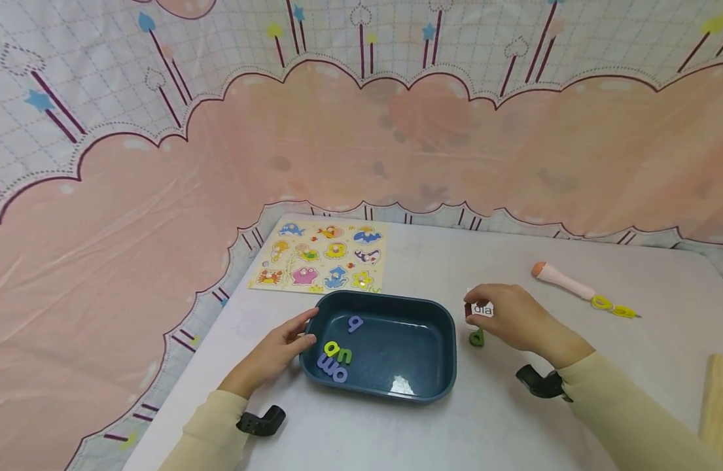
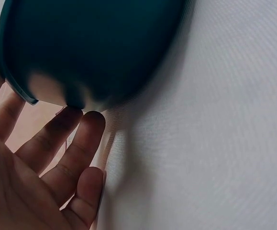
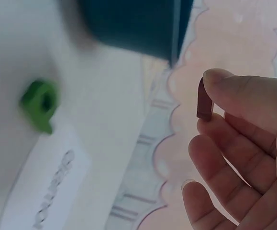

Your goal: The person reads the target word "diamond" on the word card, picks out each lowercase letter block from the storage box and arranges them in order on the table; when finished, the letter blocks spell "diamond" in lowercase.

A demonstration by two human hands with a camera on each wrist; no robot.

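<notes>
My left hand [image 1: 273, 350] rests its fingers and thumb against the left end of a dark blue rectangular tray [image 1: 390, 390]. In the left wrist view, fingertips [image 2: 94, 120] touch its outer wall. Several coloured letters lie in its left part, among them a purple one [image 1: 354, 324] and a yellow one [image 1: 332, 348]. Right of the tray, my right hand [image 1: 517, 320] pinches a small reddish-brown piece [image 3: 204, 101] between thumb and fingertip; edge-on, its shape is unclear. Near that hand are a white printed card [image 1: 483, 309], partly hidden, and a green letter [image 1: 476, 337].
A sea-animal puzzle board [image 1: 314, 258] lies behind the tray. At the back right is a pink stick-like object [image 1: 564, 280] with a yellow cord [image 1: 614, 306]. A wooden board [image 1: 717, 399] sits at the right edge. Patterned cloth [image 1: 361, 144] hangs behind the table.
</notes>
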